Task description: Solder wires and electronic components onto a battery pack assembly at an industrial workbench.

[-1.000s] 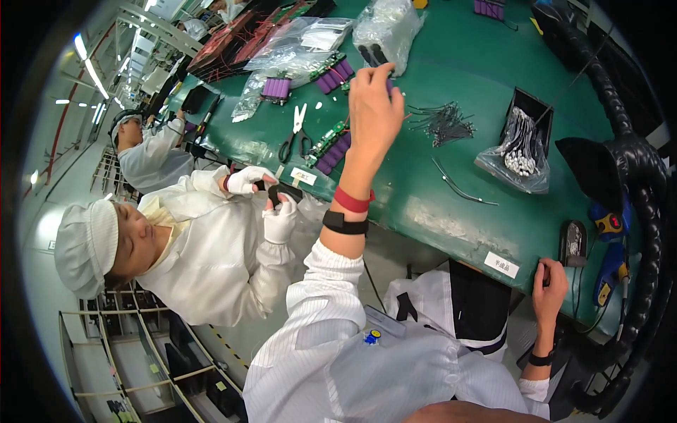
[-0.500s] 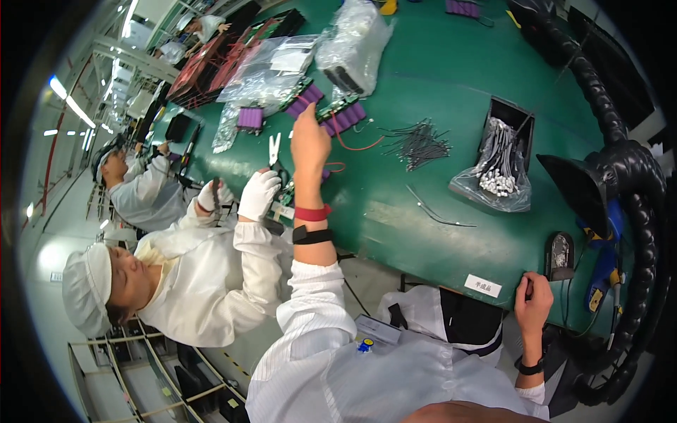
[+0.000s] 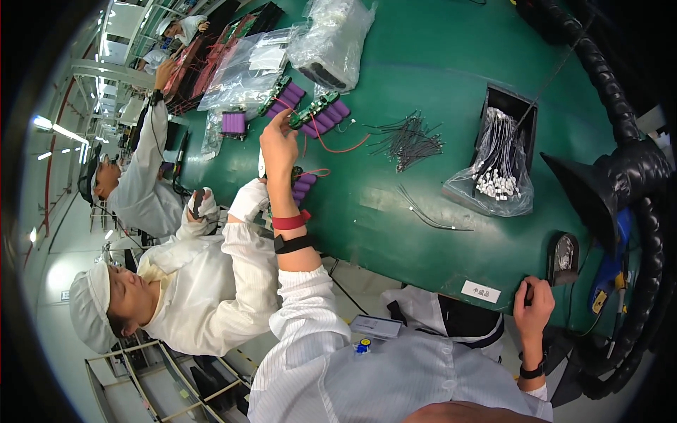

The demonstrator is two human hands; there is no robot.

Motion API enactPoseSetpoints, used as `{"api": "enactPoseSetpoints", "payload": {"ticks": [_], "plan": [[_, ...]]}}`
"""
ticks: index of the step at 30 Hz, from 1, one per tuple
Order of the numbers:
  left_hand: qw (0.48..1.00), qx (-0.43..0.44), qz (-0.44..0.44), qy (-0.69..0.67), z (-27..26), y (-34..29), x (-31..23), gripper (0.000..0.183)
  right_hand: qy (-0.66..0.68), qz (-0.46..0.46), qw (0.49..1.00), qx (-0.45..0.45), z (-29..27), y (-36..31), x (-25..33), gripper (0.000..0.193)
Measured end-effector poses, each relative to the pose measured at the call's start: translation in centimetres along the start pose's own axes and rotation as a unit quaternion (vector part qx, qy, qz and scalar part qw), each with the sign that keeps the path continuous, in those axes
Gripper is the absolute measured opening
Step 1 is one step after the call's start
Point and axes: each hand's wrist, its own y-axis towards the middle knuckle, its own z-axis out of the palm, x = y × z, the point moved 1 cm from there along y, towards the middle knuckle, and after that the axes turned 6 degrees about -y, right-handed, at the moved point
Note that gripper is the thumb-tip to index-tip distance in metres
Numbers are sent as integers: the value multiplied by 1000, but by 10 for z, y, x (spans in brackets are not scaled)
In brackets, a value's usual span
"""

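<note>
My left hand (image 3: 279, 144) reaches over the green bench with its fingers bent. Its fingertips pinch the near left end of a purple battery pack (image 3: 326, 118) with a green circuit board and red wire. Just beyond it lies another purple pack (image 3: 288, 97), and a smaller purple block (image 3: 233, 124) sits to the left. Another pack (image 3: 303, 187) shows partly behind my wrist, close to a co-worker's gloved hand (image 3: 249, 200). My right hand (image 3: 534, 304) rests curled at the bench's front edge, closed around something dark that I cannot make out.
Black cables (image 3: 405, 141) lie loose mid-bench. A black bin (image 3: 509, 106) holds bagged white-ended cables (image 3: 498, 180). Bubble-wrapped goods (image 3: 331, 46) stand at the back. To the right are a small dark tray (image 3: 563, 255), a white label (image 3: 481, 291) and a black flexible duct (image 3: 599, 92).
My left hand has drawn slightly nearer and its fingers have bent onto the battery pack. A farther co-worker has raised an arm. The neighbour's white-bladed tool is now mostly hidden. My right hand stays put.
</note>
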Motion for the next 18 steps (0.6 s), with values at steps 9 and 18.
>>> {"api": "enactPoseSetpoints", "payload": {"ticks": [9, 18], "plan": [[998, 39, -34, 42, 0, -2, -17, 44, 15, -4, 1000, -9, -2, 0, 1, 10], [997, -3, 33, 70, 14, -4, -25, 40, 0, 1, 1000, -5, -4, 0, 1, 11]]}}
